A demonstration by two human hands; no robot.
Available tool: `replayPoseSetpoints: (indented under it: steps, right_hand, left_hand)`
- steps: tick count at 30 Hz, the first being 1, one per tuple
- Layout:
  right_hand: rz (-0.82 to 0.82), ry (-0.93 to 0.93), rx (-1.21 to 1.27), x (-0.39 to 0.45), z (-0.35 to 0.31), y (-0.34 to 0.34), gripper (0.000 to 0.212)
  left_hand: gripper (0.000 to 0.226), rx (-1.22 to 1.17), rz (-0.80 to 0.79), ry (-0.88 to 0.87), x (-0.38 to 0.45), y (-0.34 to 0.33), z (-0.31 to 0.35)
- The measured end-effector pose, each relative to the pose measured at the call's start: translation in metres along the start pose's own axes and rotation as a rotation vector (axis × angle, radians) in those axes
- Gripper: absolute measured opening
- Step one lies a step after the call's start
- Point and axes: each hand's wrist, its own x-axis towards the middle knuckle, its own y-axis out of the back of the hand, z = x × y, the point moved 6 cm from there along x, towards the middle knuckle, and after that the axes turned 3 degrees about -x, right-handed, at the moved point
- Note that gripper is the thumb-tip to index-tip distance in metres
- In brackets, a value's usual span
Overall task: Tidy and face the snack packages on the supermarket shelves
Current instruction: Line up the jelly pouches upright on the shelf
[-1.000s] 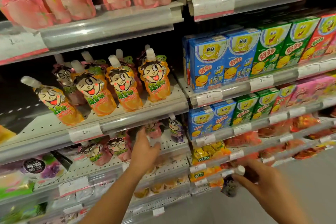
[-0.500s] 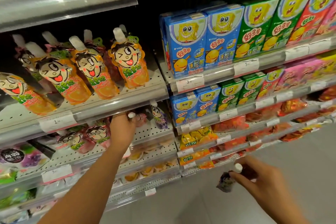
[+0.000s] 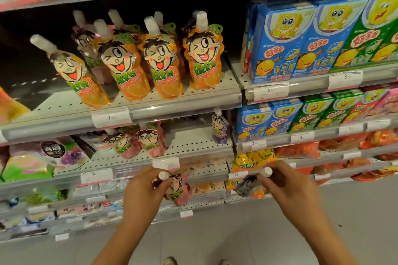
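Observation:
My left hand [image 3: 141, 191] grips a pink cartoon-face jelly pouch [image 3: 179, 189] by its white cap, out in front of the shelves. My right hand [image 3: 288, 187] holds a purple pouch [image 3: 247, 185] by its cap at the same height. On the shelf [image 3: 193, 148] above my hands stand two pink pouches [image 3: 140, 142] on the left and one purple pouch [image 3: 219, 129] at the right end. One shelf higher, several orange pouches [image 3: 159, 64] stand in a row, the leftmost tilted.
Blue and green cartoon snack boxes [image 3: 301, 43] fill the right-hand shelves, with orange and red bags [image 3: 297, 149] below. Green and purple packs [image 3: 38, 161] sit lower left. White price tags line the shelf rails [image 3: 172, 112]. Grey floor lies under my arms.
My left hand has pulled a pink pouch off the lower shelf and drawn it down and out. My right hand has risen with the purple pouch. The view has shifted closer.

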Motion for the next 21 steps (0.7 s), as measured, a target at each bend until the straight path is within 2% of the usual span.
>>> replayPoseSetpoints:
  steps: [3, 9, 13, 18, 21]
  right_hand:
    - [0.060, -0.101, 0.158, 0.016, -0.020, -0.031, 0.011]
    - [0.190, -0.037, 0.205, 0.050, -0.083, -0.094, 0.013]
    - [0.271, -0.035, 0.176, 0.071, -0.101, -0.136, 0.013]
    - [0.314, -0.013, 0.049, 0.108, -0.116, -0.159, 0.014]
    - [0.227, -0.057, -0.193, 0.138, -0.123, -0.169, 0.020]
  left_hand:
    - [0.015, -0.030, 0.036, -0.008, 0.008, 0.024, -0.002]
    - [0.012, -0.220, 0.071, -0.075, 0.016, 0.056, -0.018]
    - [0.025, -0.161, 0.009, -0.046, 0.013, 0.057, -0.046]
    - [0.014, -0.135, -0.051, -0.014, 0.011, 0.057, -0.077]
    - [0.008, -0.159, -0.076, -0.026, 0.015, 0.061, -0.087]
